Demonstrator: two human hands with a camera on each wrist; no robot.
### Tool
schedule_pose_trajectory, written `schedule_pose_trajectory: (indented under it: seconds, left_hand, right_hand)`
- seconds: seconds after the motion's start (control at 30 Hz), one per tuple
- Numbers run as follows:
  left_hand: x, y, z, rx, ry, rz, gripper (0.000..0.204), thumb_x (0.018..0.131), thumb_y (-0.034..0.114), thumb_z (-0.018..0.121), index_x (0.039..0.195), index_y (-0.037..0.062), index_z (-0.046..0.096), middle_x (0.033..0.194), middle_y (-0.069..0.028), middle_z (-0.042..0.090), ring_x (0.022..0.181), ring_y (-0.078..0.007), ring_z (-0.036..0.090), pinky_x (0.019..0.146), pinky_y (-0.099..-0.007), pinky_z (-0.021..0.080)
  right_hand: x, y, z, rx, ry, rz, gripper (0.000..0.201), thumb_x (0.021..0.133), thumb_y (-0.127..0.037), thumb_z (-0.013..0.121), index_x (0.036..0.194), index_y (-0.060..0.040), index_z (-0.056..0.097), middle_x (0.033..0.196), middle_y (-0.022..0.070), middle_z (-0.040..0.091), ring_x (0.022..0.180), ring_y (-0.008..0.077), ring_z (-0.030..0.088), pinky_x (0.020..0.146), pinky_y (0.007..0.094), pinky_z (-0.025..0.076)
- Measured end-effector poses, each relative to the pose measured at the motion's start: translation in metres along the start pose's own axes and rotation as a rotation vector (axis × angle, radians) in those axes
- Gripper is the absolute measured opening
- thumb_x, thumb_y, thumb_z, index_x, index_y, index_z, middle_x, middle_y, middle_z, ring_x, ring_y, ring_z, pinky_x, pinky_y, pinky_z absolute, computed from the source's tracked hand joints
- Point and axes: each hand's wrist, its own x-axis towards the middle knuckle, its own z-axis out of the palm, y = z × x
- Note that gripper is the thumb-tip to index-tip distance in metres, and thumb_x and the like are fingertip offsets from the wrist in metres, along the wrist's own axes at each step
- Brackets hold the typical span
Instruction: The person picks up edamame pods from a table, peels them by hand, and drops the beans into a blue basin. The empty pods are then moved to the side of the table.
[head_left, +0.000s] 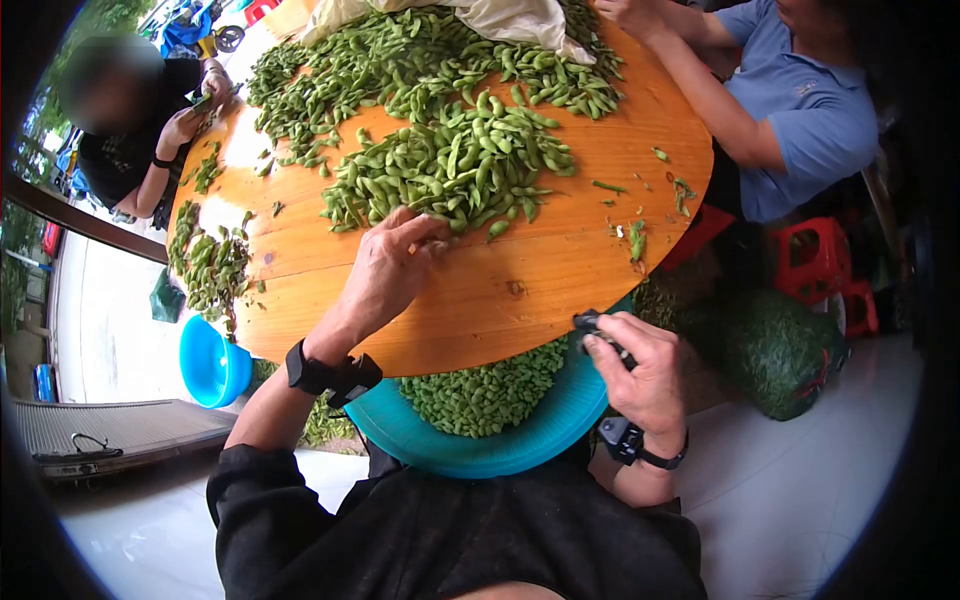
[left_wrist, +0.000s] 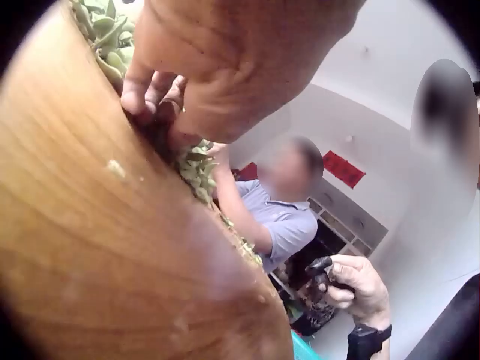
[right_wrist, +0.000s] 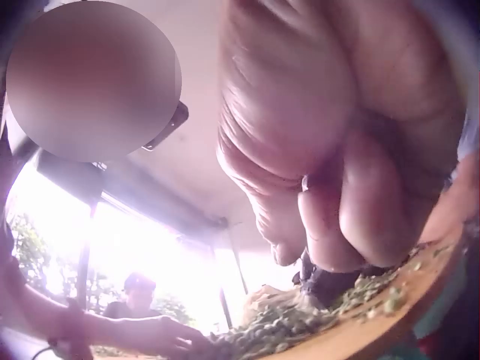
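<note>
My left hand (head_left: 385, 262) is at the near edge of a heap of green soybean pods (head_left: 450, 165) on the round wooden table (head_left: 470, 315). In the left wrist view its bent fingers (left_wrist: 139, 94) reach down to the tabletop beside pods; I cannot tell whether they pinch one. By the table's near edge, my right hand (head_left: 645, 375) grips a small black tool (head_left: 587, 320), which sticks out past thumb and forefinger. Below the table edge, at my lap, a teal basin (head_left: 450, 460) holds shelled green beans (head_left: 485, 400).
A larger pod heap (head_left: 370, 75) covers the far side, partly under a pale sack (head_left: 530, 25). Scraps (head_left: 637, 240) and empty-looking pods (head_left: 212, 265) lie at the sides. Two people sit around the table. A blue basin (head_left: 213, 362), red stool (head_left: 810, 262) and filled green bag (head_left: 775, 350) stand on the floor.
</note>
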Motion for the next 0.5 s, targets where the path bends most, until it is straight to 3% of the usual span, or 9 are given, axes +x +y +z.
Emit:
schedule_pose_trajectory:
  seconds: [0.07,0.13,0.17,0.23,0.27,0.3,0.37,0.5]
  left_hand:
    - [-0.008,0.009,0.001,-0.162,-0.022,-0.045,0.021,0.088,-0.004,0.057,0.107,-0.0009,0.064,0.091,-0.0087,0.064,0.072,-0.0181,0.066,0.059,-0.0303,0.053]
    - [-0.018,0.029,0.0,-0.542,-0.118,-0.347,0.011,0.095,0.0,0.057,0.106,-0.0022,0.06,0.084,-0.007,0.066,0.067,-0.0115,0.065,0.055,-0.0246,0.052]
    - [-0.023,0.036,0.001,-0.545,-0.123,-0.345,0.011,0.095,0.0,0.057,0.106,-0.0022,0.06,0.084,-0.007,0.066,0.067,-0.0115,0.065,0.055,-0.0246,0.052]
    - [-0.035,0.046,0.006,-0.886,-0.156,-0.372,0.009,0.097,0.005,0.059,0.104,-0.0003,0.057,0.077,-0.0071,0.065,0.065,-0.0115,0.065,0.054,-0.0237,0.051]
    - [-0.041,0.049,0.009,-0.973,-0.141,-0.382,0.01,0.097,0.007,0.061,0.101,0.0007,0.054,0.077,-0.008,0.065,0.063,-0.012,0.064,0.053,-0.0235,0.05]
    - [-0.045,0.051,0.012,-1.011,-0.124,-0.381,0.007,0.096,0.003,0.061,0.1,0.0007,0.055,0.076,-0.0067,0.065,0.063,-0.0112,0.064,0.053,-0.0232,0.051]
    - [-0.054,0.053,0.021,-0.968,-0.036,-0.341,0.008,0.094,-0.001,0.062,0.099,0.0009,0.056,0.076,-0.0057,0.064,0.063,-0.0099,0.063,0.053,-0.0226,0.05]
    - [-0.062,0.05,0.037,-0.72,0.073,-0.208,0.009,0.093,-0.003,0.063,0.098,0.0007,0.057,0.078,-0.0056,0.064,0.064,-0.0089,0.062,0.054,-0.0217,0.049]
  right_hand:
    - [0.004,-0.003,0.016,0.092,-0.014,0.024,0.016,0.085,0.002,0.064,0.101,0.0046,0.067,0.085,0.0171,0.067,0.073,0.0283,0.068,0.063,0.0335,0.052]
    - [0.009,-0.007,0.035,0.234,-0.007,0.106,0.018,0.085,0.003,0.06,0.102,0.0048,0.067,0.083,0.0176,0.066,0.073,0.0284,0.068,0.062,0.033,0.051]
    - [0.011,-0.004,0.046,0.302,0.003,0.093,0.02,0.087,0.002,0.06,0.106,0.0053,0.066,0.078,0.0129,0.065,0.065,0.0198,0.065,0.059,0.0296,0.049]
    - [0.015,-0.013,0.055,0.587,-0.1,0.352,0.024,0.091,-0.001,0.059,0.112,0.0071,0.064,0.074,0.0048,0.06,0.059,0.0093,0.057,0.055,0.0257,0.047]
    - [0.015,-0.013,0.061,0.723,-0.13,0.39,0.028,0.095,-0.004,0.057,0.121,0.008,0.061,0.073,-0.0021,0.053,0.057,0.003,0.047,0.05,0.0224,0.041]
    - [0.015,-0.013,0.065,0.72,-0.13,0.394,0.028,0.095,-0.004,0.057,0.121,0.008,0.061,0.073,-0.0021,0.053,0.057,0.003,0.047,0.05,0.0224,0.041]
    - [0.014,-0.013,0.069,1.069,-0.175,0.478,0.031,0.098,-0.005,0.055,0.125,0.0075,0.058,0.07,-0.0042,0.048,0.056,0.003,0.043,0.048,0.0215,0.037]
    - [0.015,-0.01,0.076,1.077,-0.185,0.519,0.033,0.099,-0.006,0.054,0.129,0.0074,0.056,0.065,-0.005,0.044,0.055,0.0024,0.041,0.048,0.0203,0.035]
